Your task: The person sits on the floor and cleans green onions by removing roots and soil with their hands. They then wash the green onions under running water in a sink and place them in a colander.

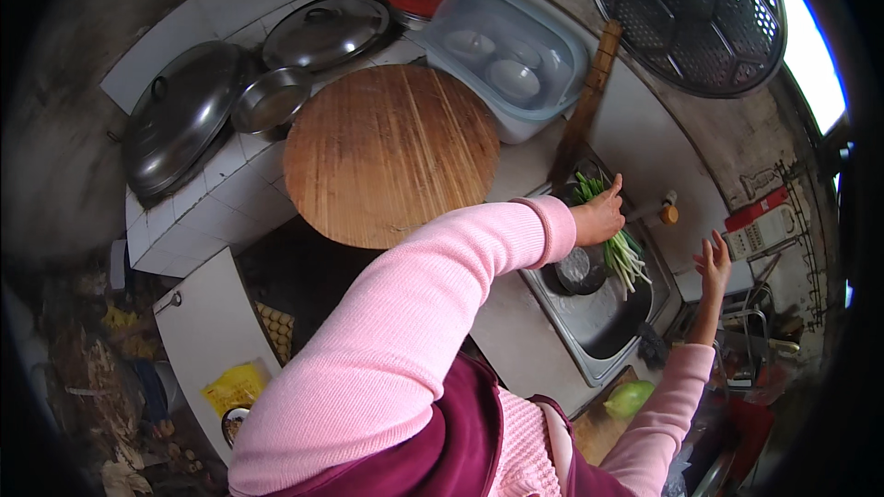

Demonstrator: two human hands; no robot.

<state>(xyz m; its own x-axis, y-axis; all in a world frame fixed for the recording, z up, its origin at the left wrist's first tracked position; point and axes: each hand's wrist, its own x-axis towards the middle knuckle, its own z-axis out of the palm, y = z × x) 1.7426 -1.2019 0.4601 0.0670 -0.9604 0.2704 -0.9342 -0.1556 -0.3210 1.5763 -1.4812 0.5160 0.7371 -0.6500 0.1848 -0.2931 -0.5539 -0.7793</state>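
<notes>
My left hand [599, 218] reaches across to the sink and is closed around a bunch of green onions [625, 259], one finger pointing away from it. The leafy ends show beyond the hand, and the white ends hang over the metal sink basin [611, 338]. A round dark object [579, 270] lies in the basin beside the bunch. To the right of the basin, my right hand [714, 262] is raised with its fingers apart and nothing in it. A tap with an orange end [668, 214] is on the wall side, between the two hands.
A round wooden board [390, 155] lies left of the sink, near a lidded plastic box of bowls [511, 62]. Metal pot lids [328, 31] and a metal bowl [271, 105] stand behind. A green vegetable [628, 398] rests near my right forearm. A perforated metal tray [690, 14] hangs above.
</notes>
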